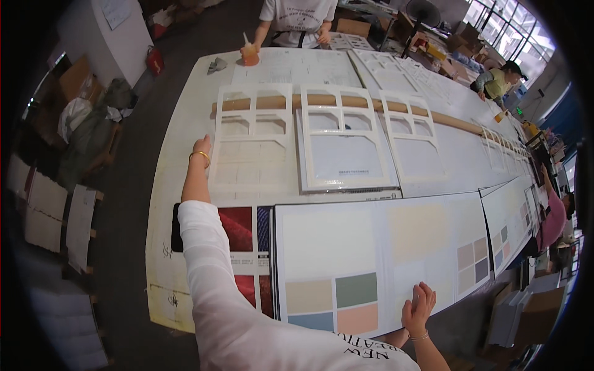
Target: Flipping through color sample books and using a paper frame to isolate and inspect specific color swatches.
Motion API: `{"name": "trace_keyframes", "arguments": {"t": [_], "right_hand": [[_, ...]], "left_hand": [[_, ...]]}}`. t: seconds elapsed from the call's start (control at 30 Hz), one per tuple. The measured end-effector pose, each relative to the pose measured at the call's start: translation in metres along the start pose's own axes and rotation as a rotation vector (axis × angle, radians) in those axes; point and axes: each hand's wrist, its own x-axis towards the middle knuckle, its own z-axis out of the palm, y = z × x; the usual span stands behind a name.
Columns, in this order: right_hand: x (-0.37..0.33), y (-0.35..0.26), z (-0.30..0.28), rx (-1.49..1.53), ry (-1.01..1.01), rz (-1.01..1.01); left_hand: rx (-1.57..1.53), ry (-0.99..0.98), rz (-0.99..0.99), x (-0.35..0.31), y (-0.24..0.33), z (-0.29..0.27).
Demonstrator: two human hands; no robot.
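My left hand reaches far out at the left, right by the left edge of a white cut-out frame sheet. Its fingers look curled together; whether they grip that edge is hidden. Two more such sheets lie to the right, a middle one over a white panel and another. Beneath their window openings runs a long brown cardboard tube. Close to me, my right hand hovers over or rests on a large sample board with coloured squares, fingers apart and holding nothing.
Under my left forearm lie a red-and-blue printed sheet and a black flat object. Across the white table, a person holds a bottle of orange liquid beside a crumpled grey cloth. Other people work at the right.
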Motion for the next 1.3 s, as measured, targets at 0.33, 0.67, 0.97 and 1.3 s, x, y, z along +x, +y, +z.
{"name": "trace_keyframes", "arguments": {"t": [0.33, 0.67, 0.97, 1.3], "right_hand": [[0.005, -0.010, 0.000, 0.032, -0.040, -0.012], [0.003, -0.005, 0.001, 0.016, -0.010, -0.020], [0.004, -0.007, -0.001, 0.054, 0.029, -0.029], [0.004, -0.003, 0.001, 0.121, 0.084, -0.059]], "left_hand": [[-0.214, -0.078, -0.093, 0.005, 0.011, -0.012], [-0.326, -0.401, -0.049, -0.080, 0.085, -0.052], [-0.590, -0.515, -0.036, -0.112, 0.137, -0.105], [-0.637, -0.728, 0.081, -0.278, 0.266, -0.102]]}}
